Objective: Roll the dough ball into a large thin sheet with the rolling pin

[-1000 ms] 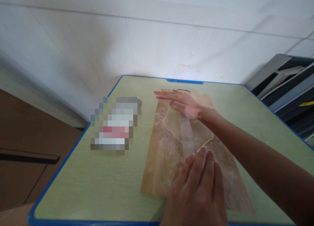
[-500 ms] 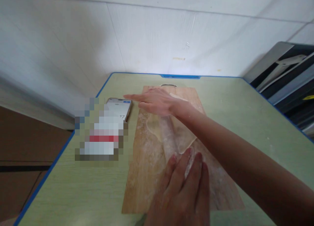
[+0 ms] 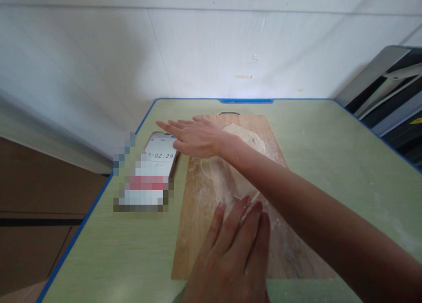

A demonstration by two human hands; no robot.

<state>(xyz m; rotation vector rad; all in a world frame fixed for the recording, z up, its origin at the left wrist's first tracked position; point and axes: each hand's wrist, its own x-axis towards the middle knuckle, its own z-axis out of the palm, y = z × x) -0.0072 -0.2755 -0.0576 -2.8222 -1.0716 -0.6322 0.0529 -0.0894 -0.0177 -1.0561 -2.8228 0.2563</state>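
Floury wooden board (image 3: pixel 194 239), matt floured rolling pin (image 3: pixel 223 182), matt dough (image 3: pixel 247 135), metal handle (image 3: pixel 229 113), smooth tabletop (image 3: pixel 329 162)

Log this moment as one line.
left hand: on rolling pin, near end | right hand: over its far end | dough: flat on floured board | phone: left of board

We are counting one left hand (image 3: pixel 227 254) and one right hand (image 3: pixel 199 138), making two hands, plus one rolling pin (image 3: pixel 224 180), one sheet of dough (image 3: pixel 244 134), one wooden board (image 3: pixel 191 228), one metal handle (image 3: pixel 229 113), one phone (image 3: pixel 161 146) and one table (image 3: pixel 336 145).
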